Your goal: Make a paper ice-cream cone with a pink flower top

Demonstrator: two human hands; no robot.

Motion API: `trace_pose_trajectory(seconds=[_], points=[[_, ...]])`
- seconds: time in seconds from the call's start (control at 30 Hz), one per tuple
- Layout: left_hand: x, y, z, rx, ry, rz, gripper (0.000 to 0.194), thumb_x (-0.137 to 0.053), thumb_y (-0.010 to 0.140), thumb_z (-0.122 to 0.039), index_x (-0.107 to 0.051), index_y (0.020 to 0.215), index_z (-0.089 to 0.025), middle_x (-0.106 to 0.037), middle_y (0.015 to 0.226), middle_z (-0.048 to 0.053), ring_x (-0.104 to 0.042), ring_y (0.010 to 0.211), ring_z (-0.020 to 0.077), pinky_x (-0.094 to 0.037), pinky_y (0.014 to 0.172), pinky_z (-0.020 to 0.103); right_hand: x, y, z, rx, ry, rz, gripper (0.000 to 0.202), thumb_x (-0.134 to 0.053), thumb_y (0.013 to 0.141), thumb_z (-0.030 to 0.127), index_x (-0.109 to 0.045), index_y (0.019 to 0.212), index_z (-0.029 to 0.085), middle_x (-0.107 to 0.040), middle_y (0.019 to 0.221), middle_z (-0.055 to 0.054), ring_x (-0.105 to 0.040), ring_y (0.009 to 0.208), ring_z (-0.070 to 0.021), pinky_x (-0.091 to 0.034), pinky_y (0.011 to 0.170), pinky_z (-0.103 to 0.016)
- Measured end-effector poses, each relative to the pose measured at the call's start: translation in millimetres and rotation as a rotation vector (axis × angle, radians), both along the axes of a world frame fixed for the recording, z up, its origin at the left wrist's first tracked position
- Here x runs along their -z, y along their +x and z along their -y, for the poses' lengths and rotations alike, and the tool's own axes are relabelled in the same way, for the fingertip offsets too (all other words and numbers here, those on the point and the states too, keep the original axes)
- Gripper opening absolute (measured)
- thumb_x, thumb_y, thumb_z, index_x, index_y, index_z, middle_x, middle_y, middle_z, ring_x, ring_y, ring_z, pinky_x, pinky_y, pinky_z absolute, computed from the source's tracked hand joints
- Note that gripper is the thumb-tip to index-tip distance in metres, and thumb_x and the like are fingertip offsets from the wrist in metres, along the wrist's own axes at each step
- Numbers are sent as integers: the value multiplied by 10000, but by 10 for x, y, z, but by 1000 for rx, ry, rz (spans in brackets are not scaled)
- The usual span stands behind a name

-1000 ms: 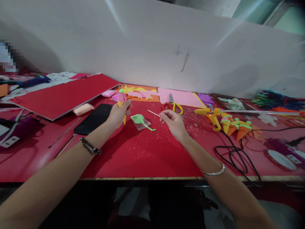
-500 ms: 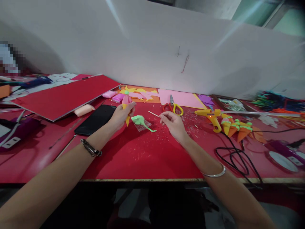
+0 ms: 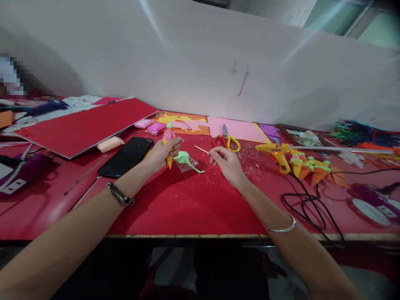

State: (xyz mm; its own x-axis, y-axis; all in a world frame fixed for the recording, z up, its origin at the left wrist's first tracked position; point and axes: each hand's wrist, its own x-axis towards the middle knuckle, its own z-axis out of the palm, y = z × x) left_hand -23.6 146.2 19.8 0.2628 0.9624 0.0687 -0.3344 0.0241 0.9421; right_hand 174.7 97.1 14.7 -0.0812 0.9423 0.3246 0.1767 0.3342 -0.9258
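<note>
Pinched in my left hand (image 3: pixel 158 157) is a small ice cream cone craft (image 3: pixel 169 134), upright, with a yellow cone, a pink top and a little green ball on its tip. My fingers cover part of the cone. My right hand (image 3: pixel 228 163) is closed on a thin wooden stick (image 3: pixel 200 148), which points left toward the cone without touching it. Between the hands, light green clay (image 3: pixel 182 157) lies on a clear plastic wrapper (image 3: pixel 187 167), one thin strand trailing to the right.
Scissors (image 3: pixel 225 132) lie behind my right hand. To the right are a yellow glue gun (image 3: pixel 277 154), several finished cones (image 3: pixel 318 168) and a looped black cord (image 3: pixel 308 212). A black phone (image 3: pixel 125 157) and a slanted red board (image 3: pixel 90 125) are on the left.
My left hand has shifted slightly right and down with the cone and turned a little. The right hand and the stick have hardly moved.
</note>
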Motion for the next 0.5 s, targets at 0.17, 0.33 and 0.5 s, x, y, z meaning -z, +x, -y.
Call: trace_pose_trajectory(seconds=[0.17,0.33,0.5], points=[[15,-7,-1,6,13,-19,209,-584,719,-297,-511,609,-135,-391,543,-41,-302,415,15,-270,401,166,8,1,-3,-11,6,9,145,-494,769,303,-568,728,185,-510,569,40,-468,524,-71,-380,531,-212],[24,-4,-11,-42,38,-24,223,-621,685,-260,-463,583,-139,-399,553,-45,-325,441,21,-286,421,162,-11,-10,9,-15,2,14,135,-492,768,286,-565,730,180,-503,562,42,-465,518,-69,-384,529,-208],[-1,-1,-7,20,17,35,137,-590,715,-260,-536,754,-140,-397,558,-58,-328,433,17,-305,438,158,-6,-10,14,15,2,52,120,-513,748,263,-584,743,167,-536,592,28,-491,547,-74,-402,553,-211]])
